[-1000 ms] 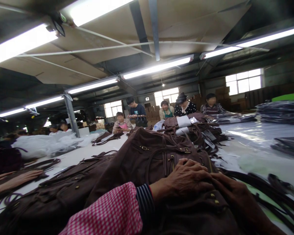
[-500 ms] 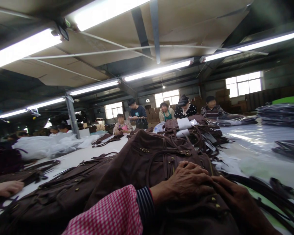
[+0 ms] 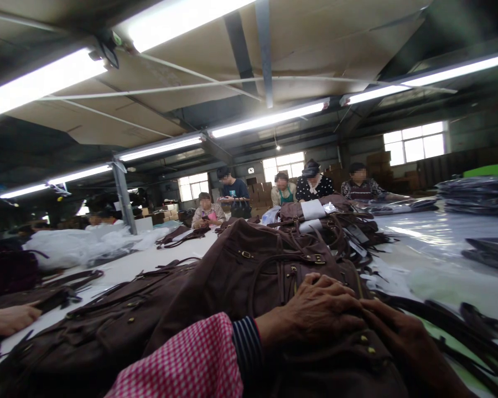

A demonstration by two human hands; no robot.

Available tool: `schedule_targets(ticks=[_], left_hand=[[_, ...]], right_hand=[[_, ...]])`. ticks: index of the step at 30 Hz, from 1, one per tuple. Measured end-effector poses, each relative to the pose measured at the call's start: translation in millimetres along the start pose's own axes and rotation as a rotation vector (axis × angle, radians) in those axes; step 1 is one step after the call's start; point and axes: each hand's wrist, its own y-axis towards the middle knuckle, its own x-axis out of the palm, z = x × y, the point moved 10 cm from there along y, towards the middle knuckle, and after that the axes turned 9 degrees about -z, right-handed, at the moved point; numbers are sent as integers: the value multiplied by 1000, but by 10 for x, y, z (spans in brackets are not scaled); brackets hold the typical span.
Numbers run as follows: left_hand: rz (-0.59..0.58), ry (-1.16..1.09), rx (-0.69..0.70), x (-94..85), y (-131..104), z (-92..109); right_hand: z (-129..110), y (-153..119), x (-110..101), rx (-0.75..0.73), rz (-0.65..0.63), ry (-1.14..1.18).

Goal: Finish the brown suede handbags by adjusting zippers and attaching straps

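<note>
Brown bag (image 3: pixel 228 271): being overlaid at near centre. Left hand (image 3: pixel 315 303): being held palm-down on bag, fingers close together, slightly bent. Right hand (image 3: pixel 400 329): being held aslant from right, meeting left fingers. Grip, either hand: cannot be told.

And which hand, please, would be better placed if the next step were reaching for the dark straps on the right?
Probably the right hand: it appears close beside the dark straps, while the left hand rests farther away, on the brown bag.
</note>
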Motion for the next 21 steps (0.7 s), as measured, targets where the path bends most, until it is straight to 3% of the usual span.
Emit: schedule_targets(ticks=[21], left_hand=[[-4, 21, 0, -7, 8, 7]], right_hand=[[75, -8, 13, 16, -15, -7]])
